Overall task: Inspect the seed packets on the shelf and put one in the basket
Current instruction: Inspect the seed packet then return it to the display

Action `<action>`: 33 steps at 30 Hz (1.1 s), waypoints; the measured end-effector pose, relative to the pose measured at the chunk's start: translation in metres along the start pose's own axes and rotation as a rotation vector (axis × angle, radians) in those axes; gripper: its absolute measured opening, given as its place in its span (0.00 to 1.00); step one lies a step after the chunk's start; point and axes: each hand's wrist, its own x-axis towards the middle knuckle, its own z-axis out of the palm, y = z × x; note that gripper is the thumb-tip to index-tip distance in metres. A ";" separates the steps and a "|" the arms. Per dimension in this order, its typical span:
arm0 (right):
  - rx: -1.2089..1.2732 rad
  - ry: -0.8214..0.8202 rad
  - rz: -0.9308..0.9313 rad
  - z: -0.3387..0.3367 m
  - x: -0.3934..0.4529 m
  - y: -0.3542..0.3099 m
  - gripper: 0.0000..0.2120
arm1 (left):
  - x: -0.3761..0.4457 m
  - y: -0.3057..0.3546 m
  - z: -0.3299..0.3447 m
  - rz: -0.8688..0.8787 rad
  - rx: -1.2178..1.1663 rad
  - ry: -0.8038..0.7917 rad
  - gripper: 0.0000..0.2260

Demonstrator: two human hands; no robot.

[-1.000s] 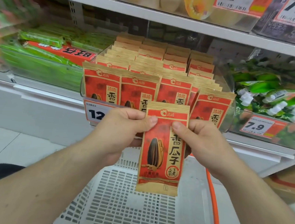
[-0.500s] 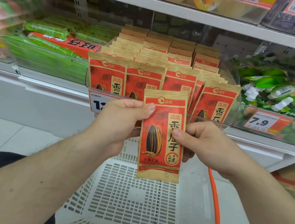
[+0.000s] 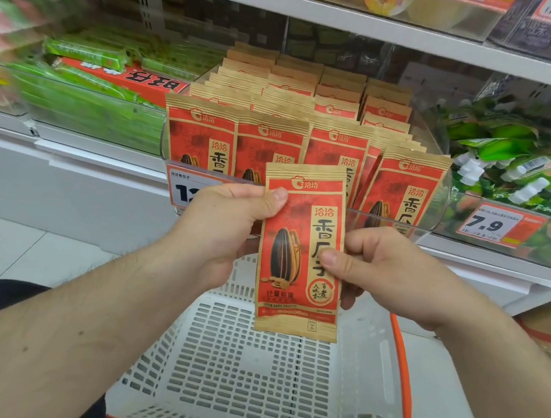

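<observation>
A red and tan sunflower seed packet [image 3: 292,243] hangs upright in front of me, its printed face toward me. My left hand [image 3: 222,227] pinches its upper left edge with the thumb on the front. My right hand [image 3: 391,275] pinches its right side lower down, thumb on the front. Directly below it sits the white perforated basket [image 3: 252,380], with nothing visible inside. Behind the held packet, several rows of identical seed packets [image 3: 336,150] stand in a clear shelf bin [image 3: 433,222].
Green snack packs [image 3: 86,105] and a red box [image 3: 135,78] fill the bin to the left. Green pouches with white caps [image 3: 517,170] lie to the right above a 7.9 price tag [image 3: 496,224]. An upper shelf [image 3: 350,22] runs overhead. An orange basket handle [image 3: 400,380] rises at right.
My right hand has slid from the packet's top right edge down to its middle right side. The packet sits a little higher against the shelf bin than before.
</observation>
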 end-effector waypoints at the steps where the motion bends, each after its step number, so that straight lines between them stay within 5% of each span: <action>1: 0.005 -0.028 0.003 0.000 -0.001 -0.001 0.19 | 0.001 0.000 0.000 0.000 -0.004 0.007 0.12; 8: -0.030 -0.067 -0.007 0.001 -0.002 0.000 0.12 | 0.001 -0.002 0.000 0.005 -0.014 0.040 0.09; 17: -0.166 -0.086 -0.031 -0.001 -0.004 0.000 0.21 | 0.003 -0.001 -0.002 0.022 -0.038 0.085 0.09; 26: -0.266 -0.071 -0.084 0.006 -0.007 -0.002 0.31 | 0.001 -0.002 -0.002 0.156 0.247 0.084 0.04; 33: -0.357 -0.015 -0.137 0.017 -0.005 0.002 0.28 | -0.009 -0.009 0.004 0.229 0.345 0.015 0.29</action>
